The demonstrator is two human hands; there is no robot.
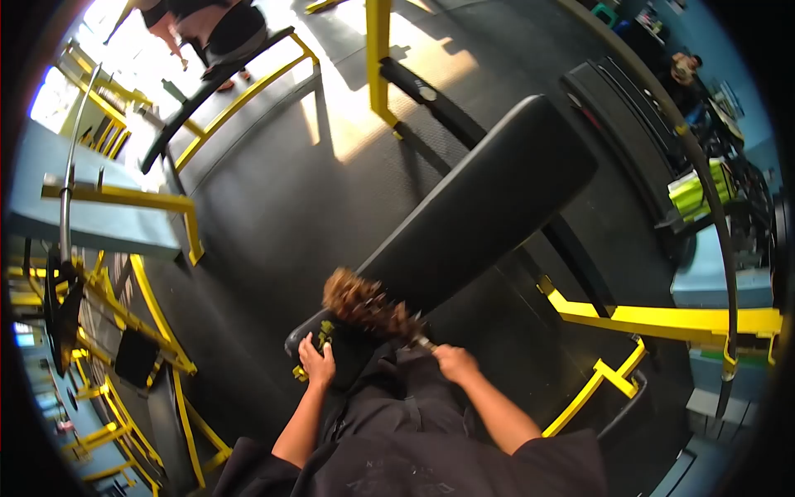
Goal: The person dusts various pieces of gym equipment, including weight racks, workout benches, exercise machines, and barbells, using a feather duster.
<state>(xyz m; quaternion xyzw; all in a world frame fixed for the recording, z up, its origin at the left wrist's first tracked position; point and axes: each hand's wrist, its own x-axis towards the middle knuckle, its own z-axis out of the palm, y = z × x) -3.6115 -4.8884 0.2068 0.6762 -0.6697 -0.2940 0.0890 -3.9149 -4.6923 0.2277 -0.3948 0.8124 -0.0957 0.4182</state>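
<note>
My right hand (pixel 455 363) is closed around the handle of a brown feather duster (pixel 364 305). The duster's fluffy head lies across the near end of a black padded bench (pixel 489 195), slightly blurred. My left hand (pixel 317 363) is at the bench's near left corner, thumb and fingers apart, with nothing in it. Just beyond its fingertips a small yellow-green patch (pixel 325 333) shows on the dark pad. The bench slants away from me toward the upper right.
Yellow frame bars (pixel 662 319) stand to the right, with a long barbell (pixel 712 190) crossing them. Another bench (pixel 219 70) is at upper left, with a person (pixel 236 33) beside it. Yellow racks (pixel 157 315) line the left. Black flooring (pixel 273 224) lies between.
</note>
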